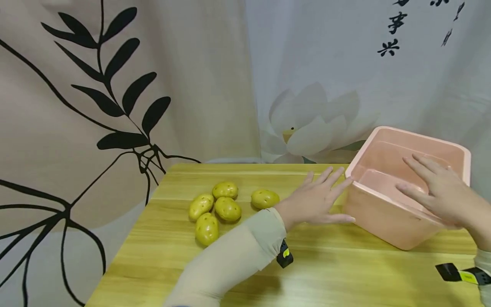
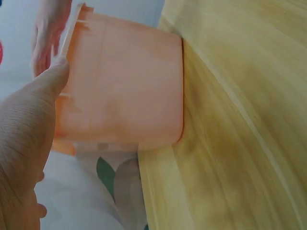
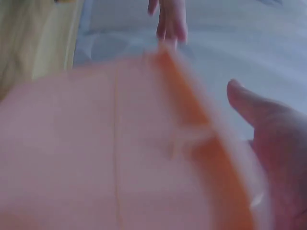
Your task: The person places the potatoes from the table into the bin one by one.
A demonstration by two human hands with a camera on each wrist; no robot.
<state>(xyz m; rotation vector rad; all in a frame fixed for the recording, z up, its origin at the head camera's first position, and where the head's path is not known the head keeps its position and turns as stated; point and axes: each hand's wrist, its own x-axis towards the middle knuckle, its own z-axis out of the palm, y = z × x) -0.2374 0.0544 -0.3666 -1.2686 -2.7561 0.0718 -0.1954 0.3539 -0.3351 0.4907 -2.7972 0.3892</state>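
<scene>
Pointing toward the upper right of the head frame, the left hand [image 1: 314,201] is showing its back to the camera, its sleeved forearm slanting in from the lower middle. The right hand [image 1: 445,192] is entering from the right edge and pointing to the upper left, lying across the near right part of the pink bin [image 1: 383,213] in the view. The bin is standing upright at the right of the frame, one corner facing the left hand, its opening facing up.

The far edge of the wooden counter [image 1: 337,277] is running across mid-frame, meeting the printed cloth [image 1: 211,85] behind; the left edge is slanting toward the lower left. Four yellow-green potatoes [image 1: 228,209] are clustering left of centre, and a single potato [image 1: 264,198] is lying apart from them, just beside the left wrist. Bare wood is showing between the left forearm and the bin.

The left hand is holding nothing, its fingers spreading wide and its fingertips lying at the bin's left rim corner; contact cannot be confirmed. The right hand is likewise standing wide, fingers extending, gripping nothing; the right wrist view is blurring at the rim, so touch cannot be told.
</scene>
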